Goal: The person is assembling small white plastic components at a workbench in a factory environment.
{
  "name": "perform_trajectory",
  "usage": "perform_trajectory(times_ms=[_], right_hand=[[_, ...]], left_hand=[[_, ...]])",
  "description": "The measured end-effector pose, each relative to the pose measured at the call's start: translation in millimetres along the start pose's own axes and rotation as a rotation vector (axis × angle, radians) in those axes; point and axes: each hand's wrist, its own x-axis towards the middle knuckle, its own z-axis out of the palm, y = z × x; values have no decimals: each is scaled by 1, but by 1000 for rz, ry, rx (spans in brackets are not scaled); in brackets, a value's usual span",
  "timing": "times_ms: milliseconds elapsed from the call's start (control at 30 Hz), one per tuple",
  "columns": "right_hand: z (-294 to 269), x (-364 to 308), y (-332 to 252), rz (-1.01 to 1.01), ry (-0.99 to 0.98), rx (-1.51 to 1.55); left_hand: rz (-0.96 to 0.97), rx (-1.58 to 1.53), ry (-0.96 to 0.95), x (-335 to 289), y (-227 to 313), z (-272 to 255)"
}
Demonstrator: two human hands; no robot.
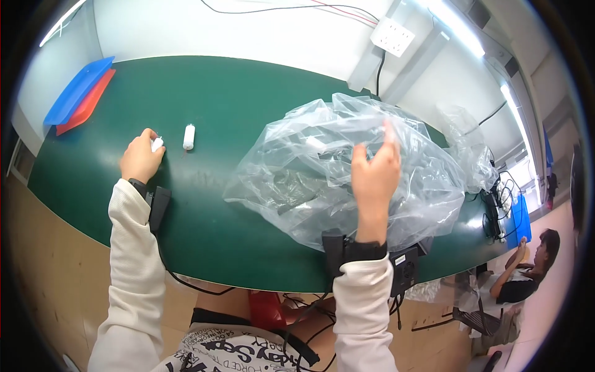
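the left hand (141, 156) pinches a small white cylinder (157, 144) between thumb and fingers, part of it hidden behind them; i cannot tell whether it touches the green table (204, 242). a second cylinder (188, 137), also white, lies just to the right of that hand, apart from it, its long side pointing away from the person.

the right hand (375, 180) is at the large clear bag (273, 192), which spreads crumpled on both sides of it and beyond. its thumb and forefinger stand apart; the fingertips are blurred, and i cannot tell whether the other fingers grip the film. something small and white shows through the bag, to the left of this hand.

a blue tray (77, 93) overlaps a red tray (90, 108) beyond the left hand, farther left. a smaller bag (465, 142) lies to the right of the right hand, with black cables (491, 214) near it. farther right, well apart from both hands, sits another person (520, 279). each wrist wears a black band.
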Motion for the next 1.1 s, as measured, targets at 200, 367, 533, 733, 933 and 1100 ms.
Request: perform_trajectory(times_ms=[200,367,533,733,933,1100], right_hand=[[-20,95,-51,177,-457,-91],[1,144,-41,44,-773,-371],[-3,155,-12,-81,-1058,-648],[-13,163,5,-430,-392,-829],[-17,155,6,-643,105,-931],[-18,144,-6,-722,103,-815]], left_hand=[[93,-80,-43,-11,17,-16],[47,-50,8,-20,29,-20],[51,52,-55,-19,25,-10],[9,122,-58,-22,30,-13],[455,-194,269,-59,68,-58],[1094,-213,-218,-151,174,-127]])
